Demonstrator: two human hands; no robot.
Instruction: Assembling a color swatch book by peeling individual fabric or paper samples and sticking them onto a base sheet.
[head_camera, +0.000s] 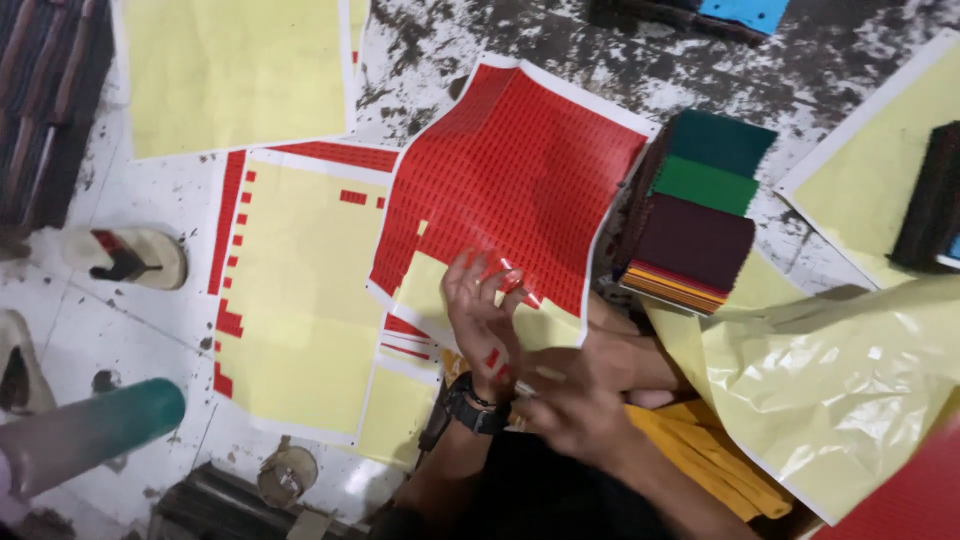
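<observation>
While my left hand (483, 318) spreads open fingers (462, 280) against the red sticker sheet (510, 170) on the floor, steadying it, my right hand (570, 400) pinches a small peeled sticker beside the wrist; several stickers cling to my palm.

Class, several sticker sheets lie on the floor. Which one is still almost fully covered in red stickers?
The sticker sheet under the left hand, the red sheet; the others show mostly bare yellow backing.

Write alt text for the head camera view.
Seen from above, a person's left hand, small red stickers clinging to its fingers, touches a red sticker sheet with yellow backing, while the right hand works close beside it. Mostly peeled yellow sheets and a stack of coloured swatches lie around.
</observation>
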